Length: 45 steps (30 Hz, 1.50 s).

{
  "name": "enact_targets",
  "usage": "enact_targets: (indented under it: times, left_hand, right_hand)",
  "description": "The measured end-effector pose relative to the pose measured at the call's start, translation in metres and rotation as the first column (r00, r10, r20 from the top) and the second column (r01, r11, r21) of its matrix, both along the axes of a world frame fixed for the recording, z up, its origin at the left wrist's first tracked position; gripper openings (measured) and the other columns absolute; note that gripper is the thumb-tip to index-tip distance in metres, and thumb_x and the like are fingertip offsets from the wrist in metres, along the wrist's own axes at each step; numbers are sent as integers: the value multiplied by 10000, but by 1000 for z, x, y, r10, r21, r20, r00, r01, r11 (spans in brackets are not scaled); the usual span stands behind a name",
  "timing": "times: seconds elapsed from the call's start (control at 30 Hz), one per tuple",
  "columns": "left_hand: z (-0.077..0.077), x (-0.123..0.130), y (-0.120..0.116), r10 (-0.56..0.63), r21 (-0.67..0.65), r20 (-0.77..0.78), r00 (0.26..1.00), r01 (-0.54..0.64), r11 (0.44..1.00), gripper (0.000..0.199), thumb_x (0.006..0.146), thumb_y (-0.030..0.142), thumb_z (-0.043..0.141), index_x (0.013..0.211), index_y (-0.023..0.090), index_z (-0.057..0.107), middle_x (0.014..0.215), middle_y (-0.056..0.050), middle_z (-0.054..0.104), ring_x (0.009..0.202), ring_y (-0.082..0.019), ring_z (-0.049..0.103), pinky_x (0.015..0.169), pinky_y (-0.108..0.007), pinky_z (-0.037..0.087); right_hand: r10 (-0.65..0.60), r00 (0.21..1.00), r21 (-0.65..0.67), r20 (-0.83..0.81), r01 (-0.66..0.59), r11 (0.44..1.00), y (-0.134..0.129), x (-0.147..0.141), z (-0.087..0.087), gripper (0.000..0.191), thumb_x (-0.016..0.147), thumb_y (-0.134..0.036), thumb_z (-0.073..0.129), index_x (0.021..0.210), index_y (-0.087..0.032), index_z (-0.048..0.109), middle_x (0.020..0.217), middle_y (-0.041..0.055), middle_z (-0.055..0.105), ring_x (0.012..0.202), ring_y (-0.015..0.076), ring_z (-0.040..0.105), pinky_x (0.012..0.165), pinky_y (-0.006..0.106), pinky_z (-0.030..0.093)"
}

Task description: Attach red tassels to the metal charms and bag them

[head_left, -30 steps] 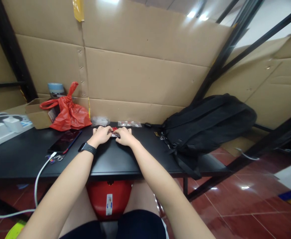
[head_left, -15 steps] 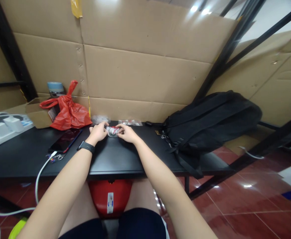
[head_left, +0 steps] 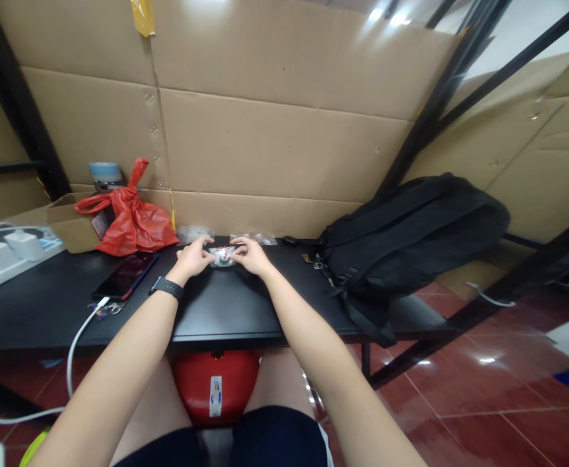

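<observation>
A small clear plastic packet (head_left: 223, 257) with something red and whitish inside lies over the black table, between my two hands. My left hand (head_left: 194, 258), with a dark watch on its wrist, pinches the packet's left edge. On the right edge, the fingers of my right hand (head_left: 250, 255) are closed in the same way. Behind my left hand is a crumpled clear plastic bag (head_left: 194, 233). Another clear packet (head_left: 260, 239) with reddish contents lies behind my right hand, near the cardboard wall.
On the black table (head_left: 231, 318), a black backpack (head_left: 420, 240) fills the right side. At left are a red plastic bag (head_left: 136, 224), a cardboard box (head_left: 73, 227), a phone (head_left: 125, 275) with its cable, keys (head_left: 109, 309) and a white power strip (head_left: 2, 259).
The packet between my hands now lies flatter and shows more of its face. Both hands have stayed at its edges, and the whole view has shifted slightly.
</observation>
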State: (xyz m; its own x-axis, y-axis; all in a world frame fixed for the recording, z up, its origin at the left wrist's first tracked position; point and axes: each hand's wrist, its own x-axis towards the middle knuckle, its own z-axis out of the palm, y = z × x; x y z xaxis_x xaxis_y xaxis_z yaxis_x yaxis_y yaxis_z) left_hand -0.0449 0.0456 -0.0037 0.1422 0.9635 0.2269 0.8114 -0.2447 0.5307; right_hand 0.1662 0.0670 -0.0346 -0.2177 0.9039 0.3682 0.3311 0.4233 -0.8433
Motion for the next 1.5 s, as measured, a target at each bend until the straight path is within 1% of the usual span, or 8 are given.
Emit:
enact_targets:
  times: [0.2,0.4,0.53,0.7,0.9,1.03,1.27,1.5]
  left_hand:
    - [-10,11,6,-164,47,248,955,157,986,503,856,249,607,1349,249,510,1055,-56,778,1041,-218,724,975,-362,495]
    - [-9,12,4,-99,62,213,972,88,994,615,842,260,644,1418,297,432,1145,-36,760,1174,-232,662,1066,-417,431]
    - [-7,9,2,-91,67,133,987,82,994,514,858,294,630,1354,302,497,1118,-13,766,1134,-217,668,1031,-377,438]
    - [-4,12,-2,-93,35,82,992,90,995,485,862,306,604,1338,298,511,1092,4,769,1059,-218,683,967,-359,449]
    - [-2,14,-4,-88,26,82,993,86,996,504,848,290,601,1343,289,509,1054,6,776,1025,-230,689,957,-383,439]
    - [-2,14,-4,-85,31,72,994,82,996,482,856,283,591,1331,297,510,1043,11,779,1096,-242,674,1014,-411,401]
    - [-2,14,-6,-96,27,63,993,95,995,473,860,284,584,1326,298,505,1054,7,778,1116,-239,671,996,-399,412]
    - [-1,16,-8,-102,22,40,994,101,995,456,863,293,577,1312,304,503,1057,6,776,1113,-250,669,1033,-441,379]
  right_hand:
    - [-17,975,-60,-222,3,998,2,14,7,421,707,-260,754,1102,-206,620,728,-30,691,599,136,612,603,250,506]
    - [-213,953,-29,-217,212,977,6,55,17,451,722,-224,732,1153,-189,602,799,-7,704,793,166,681,815,313,538]
    - [-423,905,-94,47,425,900,6,94,15,468,760,-158,698,1215,-198,594,849,20,711,862,190,672,862,352,506]
    - [-598,603,-2,529,705,709,5,111,5,360,802,-274,759,1150,-265,667,1190,101,654,1163,300,581,1002,508,387]
    - [-604,536,92,590,698,710,9,84,1,386,894,-496,653,1168,-225,672,1256,157,627,1190,341,565,1016,570,357]
    - [-624,473,128,622,725,677,9,72,2,384,844,-442,730,1132,-195,667,1183,154,684,1180,344,585,1027,561,332]
    - [-686,519,48,509,779,625,11,89,-5,332,789,-305,807,1064,-252,629,1137,51,720,1121,265,625,1004,492,336]
    - [-749,453,30,483,847,531,14,107,-9,337,788,-403,784,1046,-242,638,1142,97,706,1188,322,570,1015,528,307]
